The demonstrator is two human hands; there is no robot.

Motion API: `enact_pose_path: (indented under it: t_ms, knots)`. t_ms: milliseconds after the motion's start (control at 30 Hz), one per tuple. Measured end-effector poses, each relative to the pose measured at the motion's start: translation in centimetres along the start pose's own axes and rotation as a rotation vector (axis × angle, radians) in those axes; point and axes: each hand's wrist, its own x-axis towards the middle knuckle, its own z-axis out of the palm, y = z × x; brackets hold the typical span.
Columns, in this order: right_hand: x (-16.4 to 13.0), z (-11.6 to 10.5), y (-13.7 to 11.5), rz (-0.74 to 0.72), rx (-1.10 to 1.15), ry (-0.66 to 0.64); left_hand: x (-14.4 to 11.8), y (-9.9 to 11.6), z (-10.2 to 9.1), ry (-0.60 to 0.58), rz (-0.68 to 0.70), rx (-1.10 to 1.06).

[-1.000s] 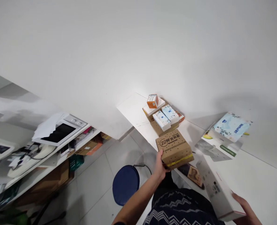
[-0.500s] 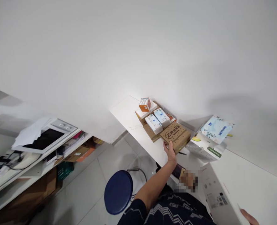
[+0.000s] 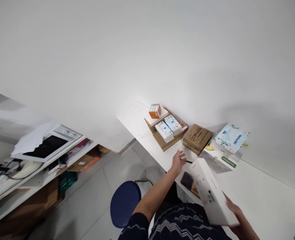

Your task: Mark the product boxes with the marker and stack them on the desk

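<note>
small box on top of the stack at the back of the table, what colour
Orange with a white top, the small box shows best in the head view.

We count two hands: our left hand (image 3: 178, 161) spread open over the surface (image 3: 257, 190), and our right hand (image 3: 233, 213) gripping one long white box (image 3: 211, 193). On the surface we count one brown box with print (image 3: 197, 138), two small white-and-blue boxes (image 3: 168, 127) side by side, one small orange box (image 3: 155, 111), and one pale blue tissue pack (image 3: 231, 137). On the floor we see one blue stool (image 3: 124, 203).
</note>
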Motion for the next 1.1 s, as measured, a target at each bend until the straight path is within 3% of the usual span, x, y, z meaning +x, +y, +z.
enact_pose_path:
  t_ms: [100, 200, 300, 400, 533, 700, 767, 1000, 1100]
  knots:
    - [3.1, 3.9, -0.5, -0.176, -0.151, -0.166, -4.8, -0.5, -3.9, -0.033, 0.005, -0.029]
    - [5.3, 8.4, -0.3, -0.372, -0.457, -0.206, -9.0, -0.8, -6.2, -0.149, 0.049, -0.107]
    - [5.3, 12.5, 0.5, -0.531, -0.662, -0.265, -11.6, -0.7, -7.7, -0.225, 0.112, -0.210]
    - [4.1, 15.2, 1.1, -0.610, -0.748, -0.356, -12.9, -0.1, -9.4, -0.162, 0.142, -0.259]
    - [4.0, 16.0, 1.0, -0.625, -0.722, -0.458, -14.1, 1.2, -12.0, -0.096, 0.209, -0.314]
    - [7.0, 15.7, 0.5, -0.431, -0.671, -0.263, -15.5, 3.0, -14.2, 0.050, 0.353, -0.307]
    - [8.0, 16.2, 0.2, -0.405, -0.611, -0.247, -16.1, 3.6, -14.7, 0.072, 0.416, -0.291]
    - [8.0, 20.2, -0.7, -0.439, -0.413, -0.363, -17.9, 4.9, -15.4, 0.054, 0.519, -0.259]
    - [6.6, 21.5, -1.1, -0.381, -0.354, -0.451, -18.3, 5.0, -15.5, 0.126, 0.563, -0.200]
